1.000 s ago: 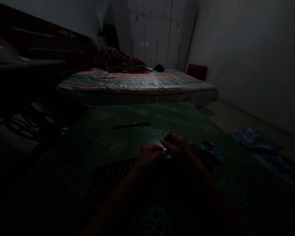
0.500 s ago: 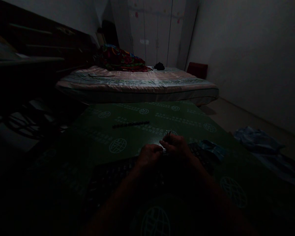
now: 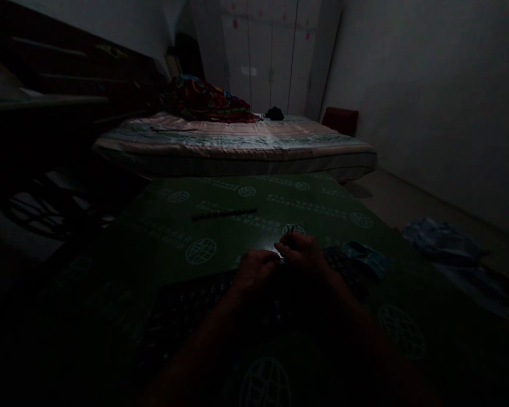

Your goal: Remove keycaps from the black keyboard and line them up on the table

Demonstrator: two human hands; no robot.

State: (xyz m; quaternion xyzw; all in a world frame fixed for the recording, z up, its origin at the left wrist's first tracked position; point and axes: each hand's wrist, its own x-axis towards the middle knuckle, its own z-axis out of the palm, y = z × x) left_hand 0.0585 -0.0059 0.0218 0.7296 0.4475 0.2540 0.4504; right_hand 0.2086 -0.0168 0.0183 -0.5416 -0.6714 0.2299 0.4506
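Note:
The room is very dark. My left hand (image 3: 257, 269) and my right hand (image 3: 303, 252) meet over a dark patterned piece (image 3: 203, 294) lying on a green printed sheet (image 3: 220, 237). My right hand is closed on a small thin tool (image 3: 290, 230) whose metal tip sticks up past the fingers. The fingers of my left hand are curled and pressed down beside it; what they hold is hidden. A long dark rod (image 3: 224, 213) lies on the green sheet beyond both hands, apart from them.
A low bed (image 3: 237, 147) with a striped cover and a heap of coloured cloth (image 3: 207, 102) stands behind the sheet. Bluish cloth (image 3: 443, 240) lies on the floor at right. Dark furniture (image 3: 46, 113) fills the left. Pale cupboards (image 3: 271, 56) stand at the back.
Both hands have stayed together at the same spot; the right hand's tool tip has dipped slightly lower. The view has shifted a little.

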